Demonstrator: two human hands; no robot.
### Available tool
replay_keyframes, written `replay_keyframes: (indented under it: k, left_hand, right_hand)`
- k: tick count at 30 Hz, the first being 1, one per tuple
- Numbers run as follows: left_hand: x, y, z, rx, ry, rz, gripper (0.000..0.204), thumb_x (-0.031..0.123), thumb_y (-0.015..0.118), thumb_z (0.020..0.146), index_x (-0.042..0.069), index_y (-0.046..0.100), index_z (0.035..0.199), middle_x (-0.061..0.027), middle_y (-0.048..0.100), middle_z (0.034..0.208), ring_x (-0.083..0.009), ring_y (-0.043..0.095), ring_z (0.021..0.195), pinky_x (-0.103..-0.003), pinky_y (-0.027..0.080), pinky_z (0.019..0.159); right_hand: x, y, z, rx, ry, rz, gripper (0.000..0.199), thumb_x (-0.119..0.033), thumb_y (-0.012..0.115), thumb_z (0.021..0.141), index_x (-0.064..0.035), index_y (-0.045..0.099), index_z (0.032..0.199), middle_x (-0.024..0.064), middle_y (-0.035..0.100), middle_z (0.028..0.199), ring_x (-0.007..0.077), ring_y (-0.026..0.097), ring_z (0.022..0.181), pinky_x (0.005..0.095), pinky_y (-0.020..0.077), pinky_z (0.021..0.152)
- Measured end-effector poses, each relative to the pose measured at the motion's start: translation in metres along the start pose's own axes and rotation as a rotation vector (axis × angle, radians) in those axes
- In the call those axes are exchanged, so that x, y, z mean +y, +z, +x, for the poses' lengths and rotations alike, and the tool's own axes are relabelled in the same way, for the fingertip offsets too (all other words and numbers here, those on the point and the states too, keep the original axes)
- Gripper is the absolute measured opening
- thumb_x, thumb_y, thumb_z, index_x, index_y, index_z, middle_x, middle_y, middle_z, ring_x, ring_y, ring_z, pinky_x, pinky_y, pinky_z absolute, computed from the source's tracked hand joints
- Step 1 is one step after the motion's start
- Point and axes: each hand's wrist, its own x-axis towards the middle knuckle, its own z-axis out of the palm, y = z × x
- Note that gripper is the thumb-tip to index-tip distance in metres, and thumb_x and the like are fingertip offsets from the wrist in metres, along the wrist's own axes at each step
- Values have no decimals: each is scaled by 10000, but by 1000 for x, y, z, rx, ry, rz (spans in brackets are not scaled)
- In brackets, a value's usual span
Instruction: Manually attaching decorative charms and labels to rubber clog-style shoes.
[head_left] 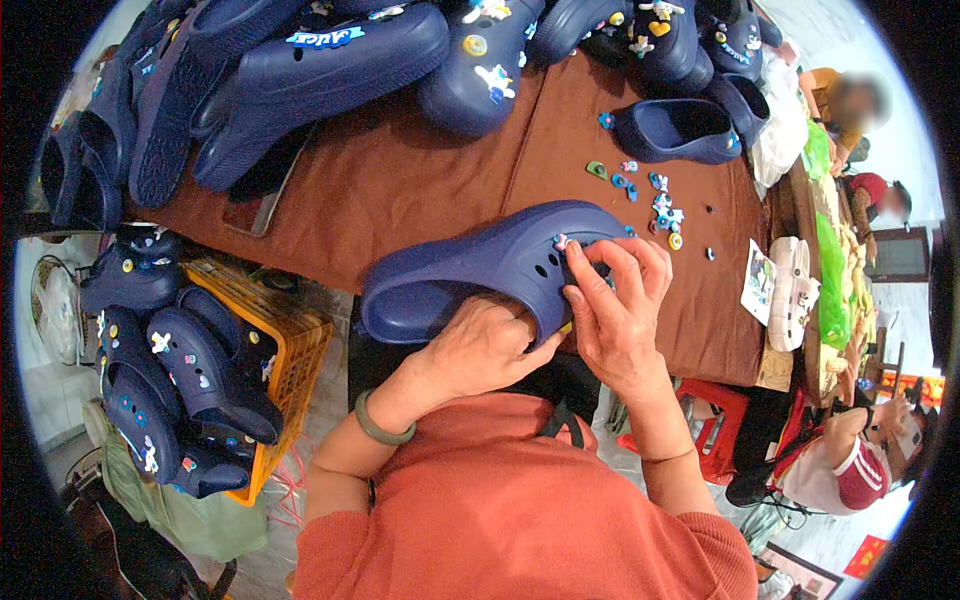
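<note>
A navy foam clog (500,245) lies on its side across the near edge of the brown-covered table, its toe pointing right. My left hand (480,340) grips it, with the fingers reaching into the foot opening and their tips hidden inside. Over the clog's perforated upper, my right hand (622,310) pinches a small pinkish shoe charm (562,242) at one of the holes. Several open holes show beside it. Just beyond my right hand, loose colourful charms (665,212) are scattered on the cloth. Another navy clog (680,135) rests behind them.
Decorated navy clogs (330,90) are heaped along the table's far side. At left, a yellow crate (300,350) holds more clogs. A white clog (793,290) and a picture card (757,283) lie at the right edge. Other people sit farther right.
</note>
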Motion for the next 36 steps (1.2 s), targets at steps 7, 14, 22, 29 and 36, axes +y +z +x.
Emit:
replay_keyframes:
  k: [7, 14, 22, 29, 36]
  left_hand:
    - [-3, 5, -2, -43, 14, 48, 443, 188, 670, 806, -55, 558, 1158, -269, 562, 1174, -438, 522, 1128, -503, 385, 998]
    - [3, -3, 5, 27, -3, 12, 268, 181, 661, 809, -43, 626, 952, -229, 638, 903, -396, 622, 857, -464, 482, 778]
    - [11, -10, 18, 52, -160, -187, 239, 178, 662, 834, -26, 649, 958, -203, 660, 859, -357, 643, 786, -406, 494, 706]
    - [10, -16, 21, 4, -193, -249, 254, 168, 658, 839, -29, 653, 1000, -194, 672, 903, -323, 656, 820, -361, 496, 735]
    - [11, -15, 20, 2, -229, -239, 266, 173, 664, 835, -16, 655, 1021, -193, 673, 940, -324, 655, 849, -370, 497, 761]
  right_hand:
    - [2, -2, -2, -34, -3, 35, 414, -119, 702, 741, -85, 631, 1147, 60, 528, 1070, 278, 464, 1059, 522, 267, 998]
    - [0, 15, 2, 55, 12, 0, 439, -175, 705, 727, -91, 622, 1149, 59, 522, 1029, 259, 465, 1064, 540, 266, 986]
    - [56, 10, 8, 208, -40, 152, 243, -145, 694, 752, -87, 646, 984, 80, 552, 995, 285, 520, 991, 471, 371, 880]
    - [223, 29, -22, 376, 855, 554, 156, -128, 683, 844, 0, 666, 931, 20, 672, 860, 81, 598, 801, 229, 470, 716]
    - [242, 64, -43, 255, 889, 501, 195, -179, 688, 841, -19, 697, 952, 34, 688, 799, 87, 612, 732, 250, 488, 693]
